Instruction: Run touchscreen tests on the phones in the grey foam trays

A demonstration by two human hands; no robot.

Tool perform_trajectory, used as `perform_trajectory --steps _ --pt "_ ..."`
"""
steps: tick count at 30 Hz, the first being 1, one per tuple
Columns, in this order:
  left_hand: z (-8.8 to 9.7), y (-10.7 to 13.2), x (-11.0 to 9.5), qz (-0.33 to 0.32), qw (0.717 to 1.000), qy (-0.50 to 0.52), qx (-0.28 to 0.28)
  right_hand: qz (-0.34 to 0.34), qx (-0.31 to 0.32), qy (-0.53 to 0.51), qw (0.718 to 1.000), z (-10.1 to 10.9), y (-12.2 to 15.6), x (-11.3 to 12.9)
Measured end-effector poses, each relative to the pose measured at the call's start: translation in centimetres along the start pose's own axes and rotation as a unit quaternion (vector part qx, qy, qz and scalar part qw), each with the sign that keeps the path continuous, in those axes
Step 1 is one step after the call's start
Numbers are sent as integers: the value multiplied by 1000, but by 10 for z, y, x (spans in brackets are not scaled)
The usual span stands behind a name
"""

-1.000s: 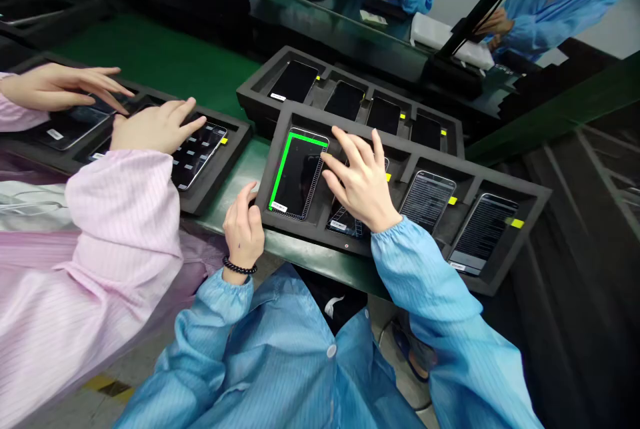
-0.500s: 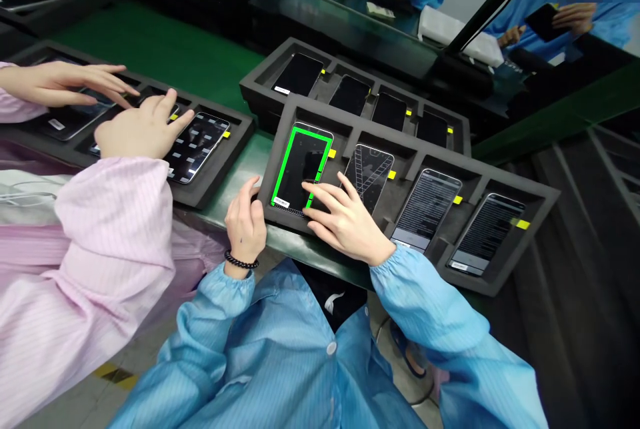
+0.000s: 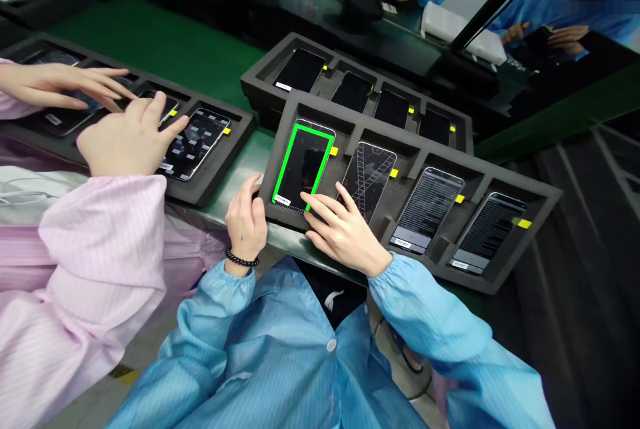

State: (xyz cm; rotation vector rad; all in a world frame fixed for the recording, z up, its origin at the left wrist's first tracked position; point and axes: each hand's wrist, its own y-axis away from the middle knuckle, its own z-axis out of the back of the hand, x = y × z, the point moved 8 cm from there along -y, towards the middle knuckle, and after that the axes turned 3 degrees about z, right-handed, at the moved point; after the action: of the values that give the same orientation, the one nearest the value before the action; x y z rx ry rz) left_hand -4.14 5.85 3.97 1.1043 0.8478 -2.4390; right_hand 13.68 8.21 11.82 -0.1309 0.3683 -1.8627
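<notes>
One left hand [image 3: 247, 222] half-curled, mid-frame, beside tray [image 3: 539, 217], grip unclear | right hand [image 3: 347, 232] spread, fingertips over phone [image 3: 296, 165], lower corner

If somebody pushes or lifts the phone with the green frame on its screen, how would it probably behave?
The phone is probably stiff: a flat slab with straight edges. Its glossy, reflective screen may feel slippery. Pushed sideways, it would likely be stopped by the tray around it.
</notes>
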Motion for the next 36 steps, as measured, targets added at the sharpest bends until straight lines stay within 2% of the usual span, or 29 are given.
perform_trajectory --steps 2,6,8,12,15,17,20,26,34,36 --pt "0 0 0 0 1000 -2 -1 -5 0 -17 1000 0 0 -1" --pt "-1 0 0 -4 1000 -2 -3 -51 -24 -21 998 11 -6 -21" --pt "-1 -1 -1 -8 1000 0 -3 -40 -24 -27 999 11 -12 -21" --pt "-1 0 0 -5 1000 2 0 20 8 -48 999 -8 -28 -4" --pt "-2 -1 2 0 1000 2 3 42 25 -51 998 -24 -41 5" --pt "-2 -1 2 3 1000 -1 5 47 27 -48 997 -27 -46 7" --pt "-1 -1 0 2 1000 -1 6 48 19 -38 998 -17 -39 5" --pt "-1 -1 0 5 1000 0 4 22 22 -26 999 10 -3 -9" --pt "-1 1 3 10 1000 3 21 -38 -35 -7 999 38 11 -25" --pt "0 1 3 5 1000 2 16 -77 -57 2 995 47 22 -34"
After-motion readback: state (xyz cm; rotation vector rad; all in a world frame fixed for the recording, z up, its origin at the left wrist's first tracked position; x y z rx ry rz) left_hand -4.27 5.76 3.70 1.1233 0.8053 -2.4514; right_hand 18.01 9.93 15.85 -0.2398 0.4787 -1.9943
